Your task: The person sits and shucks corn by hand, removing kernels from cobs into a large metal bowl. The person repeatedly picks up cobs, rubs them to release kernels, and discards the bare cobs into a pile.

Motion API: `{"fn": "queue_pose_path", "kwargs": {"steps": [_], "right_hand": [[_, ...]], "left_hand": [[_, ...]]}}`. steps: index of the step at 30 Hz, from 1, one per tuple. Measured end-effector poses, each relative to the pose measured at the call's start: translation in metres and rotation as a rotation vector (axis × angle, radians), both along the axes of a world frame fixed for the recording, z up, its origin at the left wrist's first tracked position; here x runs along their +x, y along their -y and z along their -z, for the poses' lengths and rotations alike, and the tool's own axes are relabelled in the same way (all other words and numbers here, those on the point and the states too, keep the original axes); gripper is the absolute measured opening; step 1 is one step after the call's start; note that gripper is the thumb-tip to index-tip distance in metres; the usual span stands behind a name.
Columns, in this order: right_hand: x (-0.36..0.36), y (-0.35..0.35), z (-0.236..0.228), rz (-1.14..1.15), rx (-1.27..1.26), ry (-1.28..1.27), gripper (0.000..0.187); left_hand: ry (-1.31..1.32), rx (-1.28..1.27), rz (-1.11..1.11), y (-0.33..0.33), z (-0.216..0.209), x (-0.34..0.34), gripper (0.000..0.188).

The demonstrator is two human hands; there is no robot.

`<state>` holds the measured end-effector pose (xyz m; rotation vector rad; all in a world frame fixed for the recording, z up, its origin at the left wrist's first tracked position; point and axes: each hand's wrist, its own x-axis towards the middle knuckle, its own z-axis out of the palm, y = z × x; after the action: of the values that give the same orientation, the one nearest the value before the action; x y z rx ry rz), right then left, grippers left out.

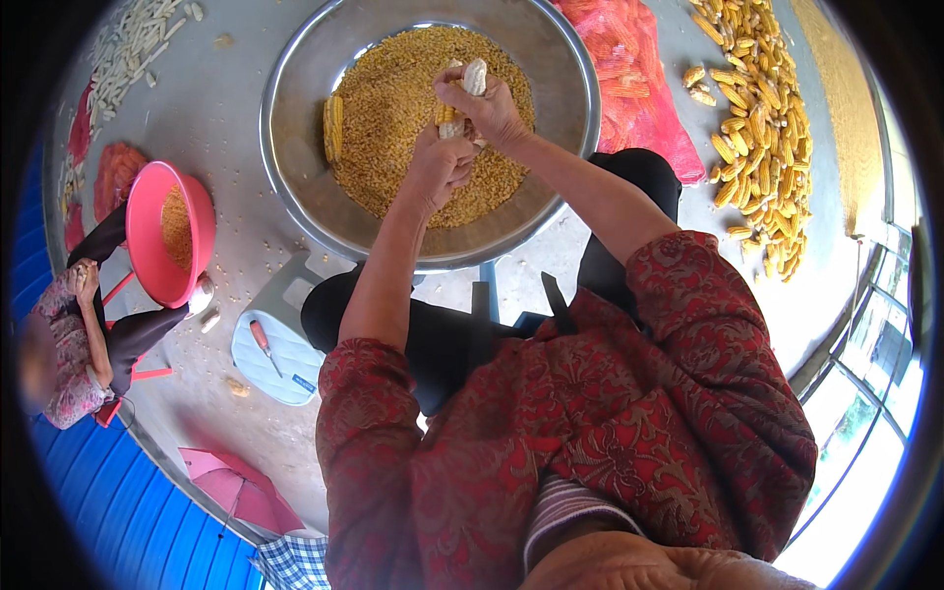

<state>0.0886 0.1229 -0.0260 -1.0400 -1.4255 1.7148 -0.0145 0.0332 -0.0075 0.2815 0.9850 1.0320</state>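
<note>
Over a wide steel basin (285, 128) full of loose corn kernels (393, 108), my two hands meet. My left hand (440, 169) is closed round a partly shelled corn cob (449, 120), with yellow kernels on one side and pale core on the other. Just above it, my right hand (495, 111) grips a bare white cob (475, 77), pressed close against the cob in the left. The exact contact between the two cobs is partly hidden by my fingers. A whole yellow corn cob (333, 129) leans inside the basin's left wall.
Unshelled corn (762, 147) is heaped at the right beside red mesh sacks (624, 79). Left of me, a screwdriver-like tool (264, 339) lies on a pale padded stool (275, 369). Another person sits by a pink basin (202, 211). Bare cobs (133, 44) lie far left; a pink umbrella (241, 487) is near.
</note>
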Motion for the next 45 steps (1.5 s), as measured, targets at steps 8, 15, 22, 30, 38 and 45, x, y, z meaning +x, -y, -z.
{"fn": "queue_pose_path", "kwargs": {"steps": [8, 15, 22, 30, 38, 45], "right_hand": [[-0.004, 0.009, -0.004, -0.063, -0.281, -0.024, 0.024], [-0.004, 0.012, 0.007, 0.113, 0.113, 0.146, 0.026], [0.005, -0.005, 0.008, -0.002, -0.296, -0.035, 0.027], [0.005, -0.004, 0.004, 0.006, -0.033, 0.263, 0.023], [0.002, -0.007, -0.027, -0.038, -0.129, 0.147, 0.019], [0.006, 0.009, -0.018, -0.071, 0.383, 0.346, 0.041]], "left_hand": [[-1.397, 0.148, 0.257, 0.001, 0.024, 0.012, 0.04], [-0.408, -0.044, 0.038, -0.004, -0.001, 0.009, 0.032], [-0.312, -0.037, 0.099, 0.002, 0.002, 0.001, 0.037], [-1.237, 0.159, 0.166, 0.001, 0.03, 0.016, 0.042], [-0.733, 0.2, 0.233, -0.003, -0.003, -0.004, 0.064], [-0.169, 0.03, 0.014, 0.005, 0.018, -0.003, 0.036]]}}
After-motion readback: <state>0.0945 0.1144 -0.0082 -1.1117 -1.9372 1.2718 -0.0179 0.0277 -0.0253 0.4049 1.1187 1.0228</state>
